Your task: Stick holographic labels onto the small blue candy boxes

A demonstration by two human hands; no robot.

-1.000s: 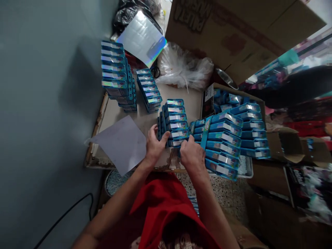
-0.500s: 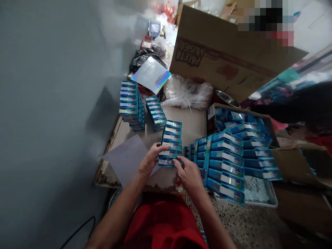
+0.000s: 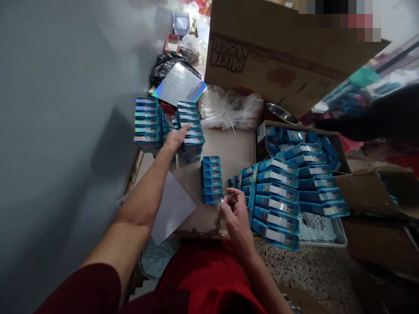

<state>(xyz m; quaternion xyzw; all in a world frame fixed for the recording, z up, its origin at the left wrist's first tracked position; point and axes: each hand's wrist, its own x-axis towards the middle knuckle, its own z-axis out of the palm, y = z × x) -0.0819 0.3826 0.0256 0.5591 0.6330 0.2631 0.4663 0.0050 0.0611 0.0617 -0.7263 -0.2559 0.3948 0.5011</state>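
My left hand reaches forward and grips the left side of a top row of blue plastic packs, which sits on a stack. Some of its fingers are hidden by the packs. A taller stack of similar blue packs stands left of it. Closer to me is a short row of blue packs with round recesses showing on top. My right hand is pinched at that row's front right corner. A small shiny bit shows at the fingertips, too small to name.
Long fanned blue packs with white strips stand at the right, beside an open carton. A metal tray holds small pale pieces. Behind are a plastic bag and a large cardboard box. A translucent sheet lies at the left.
My left hand has moved forward and left, from the near row to the middle stack, which now looks taller. The near row's white-stripped top packs are gone, and round recesses show there.
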